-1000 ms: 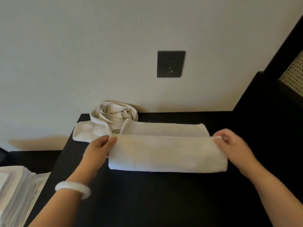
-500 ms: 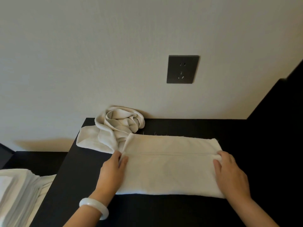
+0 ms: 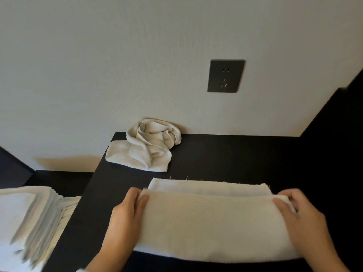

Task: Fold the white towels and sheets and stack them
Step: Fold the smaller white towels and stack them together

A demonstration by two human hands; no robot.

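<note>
A folded white towel (image 3: 208, 218) is being held on the black table (image 3: 235, 156), with its upper layer lying short of the far edge. The left end of that layer is being pinched by the left hand (image 3: 125, 213), thumb on top. The right end is being pinched likewise by the right hand (image 3: 302, 218). A crumpled towel (image 3: 147, 148) is lying apart at the table's far left corner, by the wall. A stack of folded whites (image 3: 29, 216) is sitting off the table's left side.

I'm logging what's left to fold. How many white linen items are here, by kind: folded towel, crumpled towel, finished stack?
Folded towel: 1
Crumpled towel: 1
Stack of folded linen: 1
Total: 3
</note>
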